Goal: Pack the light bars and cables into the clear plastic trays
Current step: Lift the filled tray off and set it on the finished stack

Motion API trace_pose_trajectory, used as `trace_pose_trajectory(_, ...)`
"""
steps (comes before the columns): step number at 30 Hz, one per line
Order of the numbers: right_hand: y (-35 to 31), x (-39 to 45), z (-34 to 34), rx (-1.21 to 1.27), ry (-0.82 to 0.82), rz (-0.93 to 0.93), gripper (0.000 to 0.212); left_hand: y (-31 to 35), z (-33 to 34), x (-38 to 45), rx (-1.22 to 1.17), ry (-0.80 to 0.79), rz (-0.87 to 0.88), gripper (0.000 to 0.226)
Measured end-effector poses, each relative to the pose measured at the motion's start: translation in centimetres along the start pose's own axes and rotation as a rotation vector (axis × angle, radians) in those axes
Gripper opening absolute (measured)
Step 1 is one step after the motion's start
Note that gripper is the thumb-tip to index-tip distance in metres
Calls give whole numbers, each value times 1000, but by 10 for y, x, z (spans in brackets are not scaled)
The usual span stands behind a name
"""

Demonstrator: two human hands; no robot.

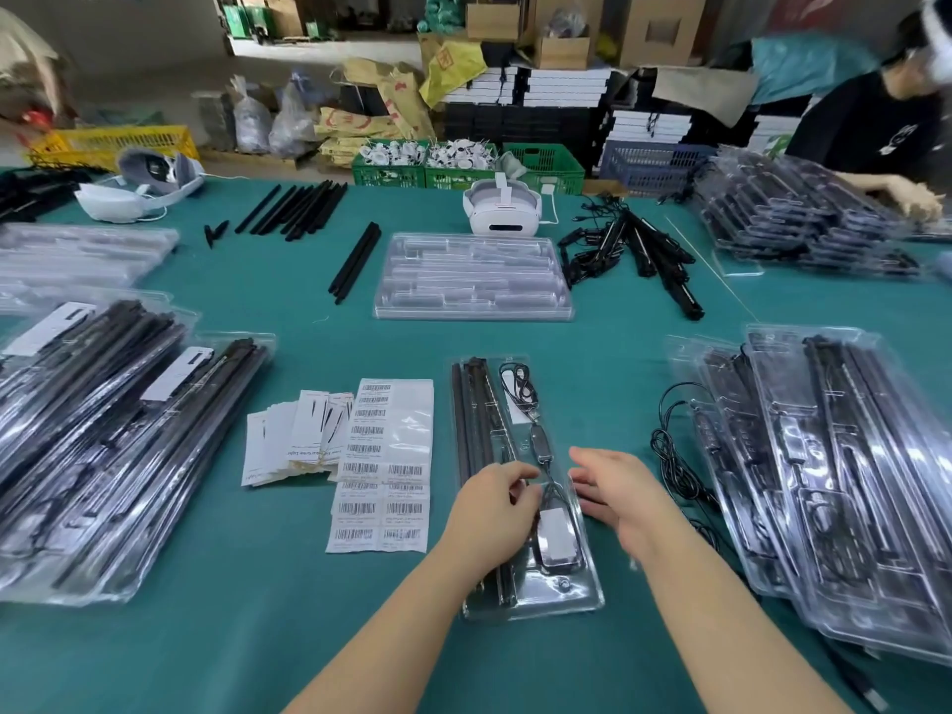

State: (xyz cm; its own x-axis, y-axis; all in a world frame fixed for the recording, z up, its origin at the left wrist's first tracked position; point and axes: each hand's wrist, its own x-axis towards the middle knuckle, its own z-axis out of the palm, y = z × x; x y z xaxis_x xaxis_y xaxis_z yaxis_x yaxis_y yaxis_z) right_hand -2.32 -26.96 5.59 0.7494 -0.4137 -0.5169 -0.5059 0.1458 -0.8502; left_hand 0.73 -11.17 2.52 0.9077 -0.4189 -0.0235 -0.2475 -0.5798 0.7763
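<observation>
Near the front edge of the green table (309, 636), the left hand (494, 499) curled its fingers on the black cable (541, 456) to tuck it into the clear plastic tray (582, 600), while the right hand (615, 487), fingers loose and holding nothing, steadied the tray's side.

Black light bars (476, 430), teal table (309, 636), clear tray (587, 600).

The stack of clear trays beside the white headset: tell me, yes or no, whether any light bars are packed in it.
No. The stack of clear trays beside the white headset shows only see-through, unfilled slots.
</observation>
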Motion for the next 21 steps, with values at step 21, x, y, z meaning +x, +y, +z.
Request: trace_pose_trajectory(21, -35, -18, 11, -102, -128, -173, 10, 32, -40, -66, 137, 67, 379, 72)
